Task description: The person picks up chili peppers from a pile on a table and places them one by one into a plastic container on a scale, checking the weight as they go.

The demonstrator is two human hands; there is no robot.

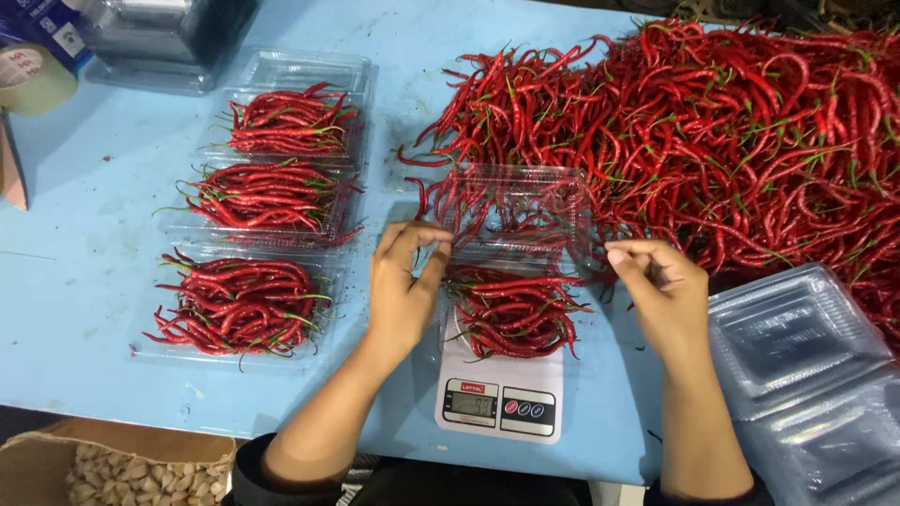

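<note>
While both hands pinch the raised lid [516, 208] of the clear clamshell tray [511, 314] of red chillies on the white scale [500, 398], left hand [405, 286] grips its left edge, right hand [661, 286] its right; hinge lies across, beyond the hands

Bright, even overhead light; soft shadows under forearms. Glare on clear plastic clamshell trays [797, 337] at 4 o'clock. Focus sharp, corners slightly dim.

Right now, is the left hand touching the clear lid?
Touching. The head view shows the left hand pinching the lid's left edge between its fingertips, above the chillies on the scale.
</note>
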